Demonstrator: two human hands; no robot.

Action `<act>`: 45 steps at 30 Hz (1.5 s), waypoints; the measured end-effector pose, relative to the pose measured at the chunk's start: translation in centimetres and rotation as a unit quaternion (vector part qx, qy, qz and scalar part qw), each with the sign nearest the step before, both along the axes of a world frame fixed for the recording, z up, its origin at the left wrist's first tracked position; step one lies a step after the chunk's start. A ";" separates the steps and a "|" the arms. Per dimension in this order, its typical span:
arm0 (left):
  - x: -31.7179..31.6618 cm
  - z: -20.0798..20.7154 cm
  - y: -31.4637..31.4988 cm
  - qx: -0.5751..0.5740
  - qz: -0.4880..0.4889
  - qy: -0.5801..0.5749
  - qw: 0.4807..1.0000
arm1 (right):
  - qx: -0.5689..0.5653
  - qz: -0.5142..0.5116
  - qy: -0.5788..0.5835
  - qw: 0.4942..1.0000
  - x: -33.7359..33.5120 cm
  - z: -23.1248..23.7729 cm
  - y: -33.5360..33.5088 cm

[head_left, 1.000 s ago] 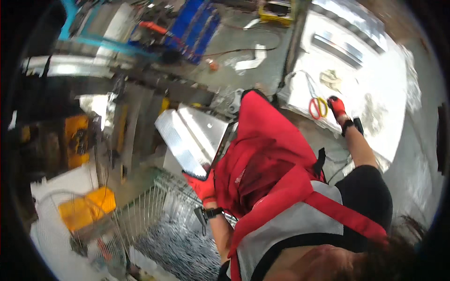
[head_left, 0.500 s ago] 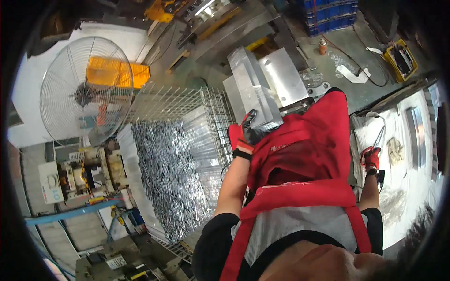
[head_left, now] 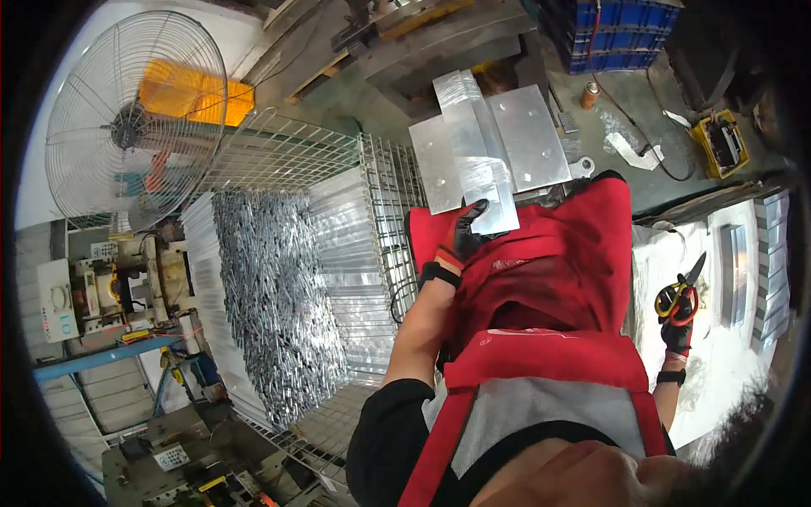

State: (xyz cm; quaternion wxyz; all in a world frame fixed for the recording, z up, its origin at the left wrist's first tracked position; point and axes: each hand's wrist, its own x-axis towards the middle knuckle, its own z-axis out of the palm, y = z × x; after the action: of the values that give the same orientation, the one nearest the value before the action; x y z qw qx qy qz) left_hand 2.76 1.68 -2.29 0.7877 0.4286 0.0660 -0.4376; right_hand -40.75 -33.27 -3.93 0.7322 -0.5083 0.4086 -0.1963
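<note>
— Where's the long silvery metal strip (head_left: 473, 160)?

— On the flat aluminium plates (head_left: 528, 135), its near end pinched by the gloved left hand (head_left: 463, 235).

— Risk?

— That end could slide off (grip looks shallow, though it's distorted). The right hand (head_left: 678, 325) clutches orange-handled scissors (head_left: 681, 291), blades up, which could snag.

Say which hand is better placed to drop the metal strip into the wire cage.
Left, probably. The left hand already grips the metal strip, and the wire cage stands directly on that side. The right hand holds scissors on the far side of the body.
</note>
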 end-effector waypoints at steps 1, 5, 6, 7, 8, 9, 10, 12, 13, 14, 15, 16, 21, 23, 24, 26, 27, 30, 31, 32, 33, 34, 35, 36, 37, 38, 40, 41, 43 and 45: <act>-0.3 -1.0 0.3 0.038 -0.013 -0.072 0.997 | 0.056 -0.009 -0.021 0.998 0.1 1.6 -0.2; -0.3 0.2 -0.7 0.018 0.031 0.078 0.996 | 0.020 0.096 -0.035 0.995 6.2 8.4 0.9; -0.4 0.8 -1.0 0.010 0.028 0.069 0.997 | 0.088 0.099 -0.062 0.989 8.5 10.2 1.6; -0.4 1.4 -1.2 0.003 0.024 0.057 0.998 | 0.155 0.098 -0.086 0.979 10.5 11.8 2.3; -0.4 1.6 -1.3 -0.005 0.022 0.048 0.999 | 0.106 0.133 -0.059 0.984 12.8 13.1 3.6; -0.3 1.3 -1.1 -0.010 0.018 0.060 0.998 | 0.057 0.169 -0.032 0.983 14.8 14.2 4.7; -0.2 0.9 -0.9 -0.014 0.017 0.070 0.997 | 0.110 0.231 -0.060 0.965 17.5 15.7 5.7; -0.2 0.7 -0.8 -0.016 0.011 0.065 0.998 | 0.159 0.307 -0.082 0.935 19.4 15.2 6.6; -0.2 1.0 -1.0 -0.014 0.009 0.050 0.999 | 0.107 0.336 -0.102 0.930 19.6 13.2 7.0; -0.2 1.1 -1.2 -0.012 0.003 0.036 0.999 | 0.054 0.359 -0.122 0.924 19.6 11.1 7.5; -0.1 0.4 -0.9 -0.022 0.005 0.038 0.999 | 0.055 0.386 -0.134 0.911 20.2 11.2 8.1; 0.0 -0.6 -0.5 -0.028 0.005 0.039 0.999 | 0.056 0.413 -0.147 0.897 21.3 12.0 8.9; 0.0 -1.8 -0.6 -0.022 -0.014 -0.056 0.998 | 0.213 0.410 -0.137 0.876 23.3 11.3 12.1; 0.1 -1.9 -0.6 -0.031 -0.014 -0.032 0.999 | 0.216 0.410 -0.100 0.880 24.0 11.2 12.8; 0.2 -1.7 -0.6 -0.036 -0.010 -0.012 0.999 | 0.209 0.398 -0.087 0.889 24.2 11.1 13.2; 0.3 -1.4 -0.8 -0.048 -0.002 0.029 0.998 | 0.192 0.392 -0.085 0.895 24.6 11.1 13.7; 0.1 -1.0 -0.9 -0.041 0.006 0.022 0.999 | 0.183 0.400 -0.097 0.893 25.0 11.2 13.7; -0.2 -0.3 -0.9 -0.032 0.017 0.016 0.999 | 0.175 0.404 -0.104 0.892 26.1 10.7 13.9; -0.1 -0.5 -0.9 -0.037 0.014 0.023 0.999 | 0.175 0.402 -0.102 0.893 26.4 10.5 14.1; 0.0 -0.7 -0.9 -0.042 0.011 0.030 0.999 | 0.171 0.400 -0.109 0.894 26.6 10.5 14.3; 0.0 -1.0 -0.7 -0.019 0.001 0.014 1.000 | 0.168 0.399 -0.117 0.894 26.9 10.5 14.6; 0.0 -1.3 -0.4 0.004 -0.008 -0.003 1.000 | 0.164 0.398 -0.124 0.894 27.1 10.5 14.7; -0.1 -1.5 -0.1 0.027 -0.018 -0.019 0.999 | 0.188 0.403 -0.120 0.888 27.4 10.4 14.7; -0.3 -1.9 0.2 0.035 -0.025 -0.066 0.997 | 0.212 0.406 -0.115 0.881 27.7 10.4 14.7; -0.6 -2.2 0.5 0.043 -0.033 -0.113 0.992 | 0.235 0.410 -0.111 0.874 27.9 10.4 14.6; -0.6 -2.6 0.6 0.050 -0.040 -0.159 0.985 | 0.224 0.402 -0.121 0.880 28.0 10.1 14.8; -0.4 -3.4 0.6 0.088 -0.062 -0.228 0.968 | 0.200 0.386 -0.142 0.889 27.9 8.8 15.6; -0.3 -3.7 0.7 0.108 -0.073 -0.263 0.956 | 0.124 0.369 -0.154 0.908 27.9 7.4 16.3; -0.6 -4.3 0.7 0.139 -0.062 -0.403 0.902 | 0.030 0.348 -0.161 0.923 28.2 6.2 17.3; -0.8 -4.4 1.0 0.164 -0.056 -0.492 0.853 | 0.058 0.365 -0.145 0.918 28.7 7.8 17.2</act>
State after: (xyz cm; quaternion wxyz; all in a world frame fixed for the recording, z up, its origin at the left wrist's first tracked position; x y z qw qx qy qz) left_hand 1.91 2.66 -6.66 0.6097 0.7136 -0.2836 -0.1962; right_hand -12.07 -16.07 3.89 0.8325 -0.5446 0.0947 0.0375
